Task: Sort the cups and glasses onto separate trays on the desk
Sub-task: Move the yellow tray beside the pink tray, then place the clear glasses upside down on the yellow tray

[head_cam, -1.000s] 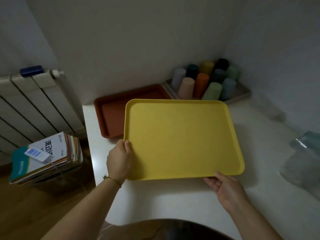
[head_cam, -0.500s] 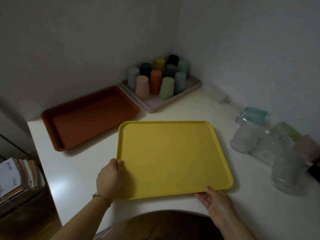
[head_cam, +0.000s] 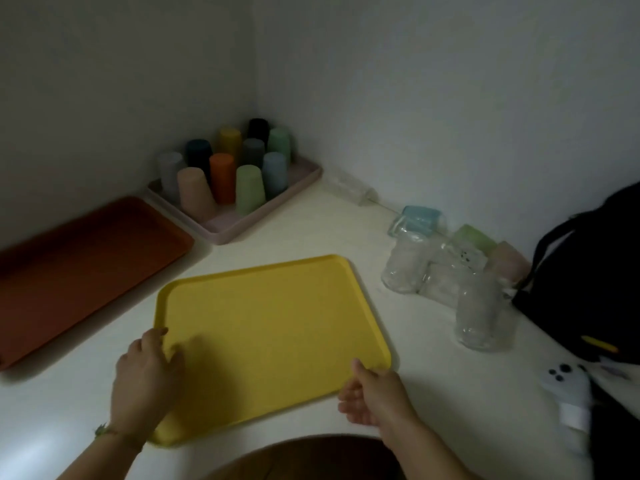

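Observation:
A yellow tray (head_cam: 273,334) lies flat on the white desk in front of me. My left hand (head_cam: 145,382) grips its left edge, thumb on top. My right hand (head_cam: 374,393) holds the near right corner, thumb over the rim. A brown tray (head_cam: 79,268) lies to the left. In the far corner a pink tray (head_cam: 242,223) carries several coloured cups (head_cam: 221,171) standing upside down. Several clear and tinted glasses (head_cam: 450,271) stand in a cluster on the desk to the right.
A black bag (head_cam: 588,282) sits at the right edge beside the glasses, with a white cloth item (head_cam: 568,386) in front of it. Walls close the desk at the back and right. A small clear object (head_cam: 349,188) lies by the right wall.
The view has swung right and the yellow tray has settled nearer me, turned slightly. Both hands keep hold of its edges. The bag and more glasses have come into view.

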